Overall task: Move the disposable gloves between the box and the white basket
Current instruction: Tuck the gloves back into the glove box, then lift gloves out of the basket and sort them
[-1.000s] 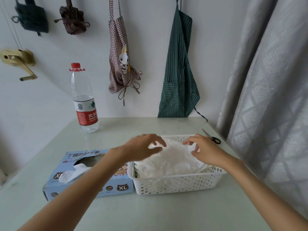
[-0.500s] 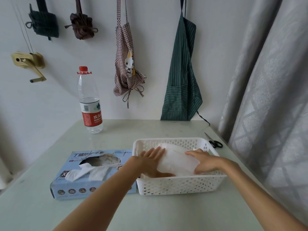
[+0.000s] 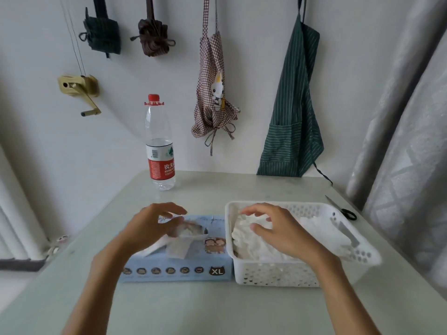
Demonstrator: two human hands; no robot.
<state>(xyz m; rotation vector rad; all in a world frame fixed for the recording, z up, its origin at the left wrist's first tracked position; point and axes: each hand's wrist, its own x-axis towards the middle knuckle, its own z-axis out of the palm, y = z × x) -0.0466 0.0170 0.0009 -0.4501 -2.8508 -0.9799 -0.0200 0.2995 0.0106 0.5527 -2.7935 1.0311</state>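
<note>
White disposable gloves fill the white basket; a few poke from the box slot alongside. We judge them thin, limp, near weightless, clingy: pinch one loose cuff. Our left hand hovers over the slot, fingers loosely curled and apart, gripping nothing. Our right hand hovers over the pile likewise. Water bottle and scissors sit well clear; only the narrow slot hinders.
</note>
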